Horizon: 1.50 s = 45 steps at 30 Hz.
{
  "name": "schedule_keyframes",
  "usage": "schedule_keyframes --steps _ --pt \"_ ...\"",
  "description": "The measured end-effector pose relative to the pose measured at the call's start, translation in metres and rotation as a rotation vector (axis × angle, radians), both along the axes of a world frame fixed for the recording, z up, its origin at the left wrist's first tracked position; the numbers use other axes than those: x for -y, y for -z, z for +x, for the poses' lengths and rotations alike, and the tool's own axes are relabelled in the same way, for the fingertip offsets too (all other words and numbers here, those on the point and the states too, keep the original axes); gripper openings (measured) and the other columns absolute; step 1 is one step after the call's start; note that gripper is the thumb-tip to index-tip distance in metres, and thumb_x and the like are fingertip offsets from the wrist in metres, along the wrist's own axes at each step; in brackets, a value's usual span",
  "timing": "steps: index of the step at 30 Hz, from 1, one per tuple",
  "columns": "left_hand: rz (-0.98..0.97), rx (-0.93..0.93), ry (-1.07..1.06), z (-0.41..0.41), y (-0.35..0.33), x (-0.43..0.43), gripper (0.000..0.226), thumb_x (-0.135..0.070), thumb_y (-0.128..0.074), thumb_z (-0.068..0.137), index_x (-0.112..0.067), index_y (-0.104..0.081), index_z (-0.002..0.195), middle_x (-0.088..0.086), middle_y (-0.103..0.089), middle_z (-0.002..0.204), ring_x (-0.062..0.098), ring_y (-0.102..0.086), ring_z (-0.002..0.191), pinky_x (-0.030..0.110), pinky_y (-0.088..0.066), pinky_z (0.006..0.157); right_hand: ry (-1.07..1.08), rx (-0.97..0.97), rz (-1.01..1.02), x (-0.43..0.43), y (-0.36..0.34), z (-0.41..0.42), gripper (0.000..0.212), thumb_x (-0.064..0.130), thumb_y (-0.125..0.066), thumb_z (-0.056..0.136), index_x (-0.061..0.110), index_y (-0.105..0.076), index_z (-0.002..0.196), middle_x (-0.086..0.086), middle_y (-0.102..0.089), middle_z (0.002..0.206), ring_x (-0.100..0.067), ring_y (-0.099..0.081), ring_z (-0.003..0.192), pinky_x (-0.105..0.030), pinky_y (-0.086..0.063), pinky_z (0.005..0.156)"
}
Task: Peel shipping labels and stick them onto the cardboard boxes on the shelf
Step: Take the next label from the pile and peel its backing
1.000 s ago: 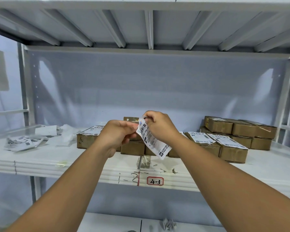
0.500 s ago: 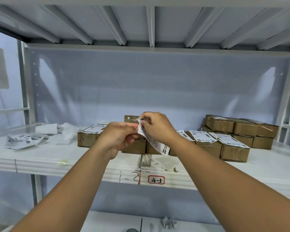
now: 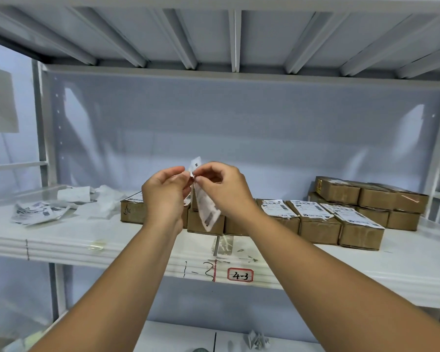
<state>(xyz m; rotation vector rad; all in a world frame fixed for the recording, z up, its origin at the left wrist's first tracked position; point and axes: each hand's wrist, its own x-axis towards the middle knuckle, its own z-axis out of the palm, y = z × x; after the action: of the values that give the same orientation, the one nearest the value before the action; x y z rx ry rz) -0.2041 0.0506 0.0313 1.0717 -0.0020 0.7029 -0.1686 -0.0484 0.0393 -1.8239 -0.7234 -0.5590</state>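
A white shipping label (image 3: 206,210) hangs edge-on in front of me, above the shelf. My left hand (image 3: 164,193) and my right hand (image 3: 222,190) both pinch its top corner, fingertips nearly touching, and a small flap sticks up above them. Behind my hands a row of brown cardboard boxes (image 3: 315,219) lies on the white shelf (image 3: 87,240); those on the right carry white labels on top. The boxes directly behind my wrists are partly hidden.
A pile of loose labels and backing paper (image 3: 40,212) lies at the shelf's left end. A second stack of brown boxes (image 3: 371,196) stands at the back right. A red-framed tag "4-3" (image 3: 240,275) marks the shelf's front edge. Crumpled paper (image 3: 257,339) lies on the lower shelf.
Both hands have lifted slightly. The label has turned from facing me to hanging edge-on, and a corner now sticks up between my fingertips.
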Motion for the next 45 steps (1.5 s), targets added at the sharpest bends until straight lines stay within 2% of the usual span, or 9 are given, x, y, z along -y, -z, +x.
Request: schedule_keyframes --steps 3,7,12,17,21,25,36,41,45 --pt "0.068 0.018 -0.096 0.002 0.004 0.000 0.017 0.000 -0.060 0.087 -0.017 -0.058 0.082 0.002 -0.064 0.072 0.013 -0.061 0.066 0.015 -0.050 0.058 0.019 0.033 0.027 -0.003 0.002 -0.004 0.007 0.018 -0.068 0.085 0.018 -0.071 0.091 0.010 -0.068 0.082 0.004 -0.060 0.074 -0.008 -0.046 0.073" --pt "0.168 0.022 -0.195 0.005 0.009 -0.001 0.020 -0.006 -0.061 0.088 -0.025 -0.054 0.084 -0.002 -0.067 0.071 0.019 -0.064 0.074 0.030 -0.051 0.075 0.026 0.023 0.043 -0.006 0.004 -0.007 0.012 0.019 -0.069 0.085 0.015 -0.072 0.096 0.009 -0.068 0.086 0.002 -0.062 0.078 -0.007 -0.047 0.074" --pt "0.221 0.013 -0.236 0.004 0.012 0.001 0.021 -0.010 -0.061 0.088 -0.028 -0.051 0.082 -0.002 -0.070 0.076 0.022 -0.067 0.084 0.040 -0.049 0.083 0.082 0.061 0.022 -0.007 0.006 -0.008 0.014 0.017 -0.064 0.088 0.015 -0.073 0.098 0.007 -0.071 0.090 0.000 -0.062 0.082 -0.009 -0.047 0.078" --pt "0.249 0.035 -0.263 0.000 0.013 0.003 0.027 -0.009 -0.063 0.087 -0.027 -0.045 0.096 -0.006 -0.068 0.069 0.013 -0.065 0.080 0.028 -0.046 0.077 0.095 0.050 0.027 -0.008 0.006 -0.012 0.016 0.017 -0.062 0.089 0.015 -0.074 0.099 0.007 -0.072 0.093 0.002 -0.060 0.081 -0.009 -0.047 0.079" --pt "0.352 0.066 -0.344 -0.003 0.016 0.006 0.028 -0.009 -0.060 0.088 -0.025 -0.042 0.101 -0.006 -0.065 0.070 0.007 -0.059 0.070 0.016 -0.039 0.064 0.096 0.015 0.073 -0.009 0.007 -0.014 0.014 0.017 -0.062 0.088 0.017 -0.075 0.093 0.014 -0.068 0.083 0.006 -0.060 0.077 -0.009 -0.047 0.076" --pt "0.417 0.095 -0.381 -0.004 0.017 0.009 0.028 -0.006 -0.056 0.089 -0.025 -0.040 0.101 -0.004 -0.064 0.073 0.006 -0.059 0.072 0.006 -0.036 0.057 0.089 -0.076 0.146 -0.012 0.005 -0.015 0.012 0.017 -0.062 0.087 0.017 -0.074 0.088 0.009 -0.072 0.088 -0.001 -0.064 0.085 -0.014 -0.048 0.078" --pt "0.479 0.077 -0.287 -0.006 0.014 0.007 0.029 -0.002 -0.046 0.086 -0.027 -0.041 0.100 -0.004 -0.052 0.069 0.011 -0.052 0.070 0.024 -0.038 0.064 0.105 -0.156 0.123 -0.018 0.001 -0.019 0.020 0.015 -0.055 0.087 0.023 -0.064 0.071 0.010 -0.066 0.079 -0.011 -0.061 0.085 -0.032 -0.049 0.080" --pt "0.467 0.081 -0.267 -0.006 0.013 0.003 0.033 -0.001 -0.047 0.085 -0.031 -0.037 0.089 -0.003 -0.050 0.067 0.010 -0.051 0.069 0.025 -0.039 0.064 0.041 -0.346 0.244 -0.027 0.002 -0.019 0.024 0.016 -0.053 0.084 0.024 -0.064 0.064 0.008 -0.065 0.074 -0.019 -0.061 0.078 -0.036 -0.052 0.078" --pt "0.490 0.075 -0.266 -0.004 0.016 -0.002 0.031 0.001 -0.045 0.085 -0.028 -0.035 0.091 -0.005 -0.046 0.064 0.011 -0.045 0.061 0.027 -0.035 0.060 -0.141 -0.497 0.332 -0.024 -0.005 -0.029 0.016 0.000 -0.050 0.088 0.008 -0.061 0.080 -0.008 -0.059 0.073 -0.018 -0.056 0.060 -0.015 -0.046 0.050"
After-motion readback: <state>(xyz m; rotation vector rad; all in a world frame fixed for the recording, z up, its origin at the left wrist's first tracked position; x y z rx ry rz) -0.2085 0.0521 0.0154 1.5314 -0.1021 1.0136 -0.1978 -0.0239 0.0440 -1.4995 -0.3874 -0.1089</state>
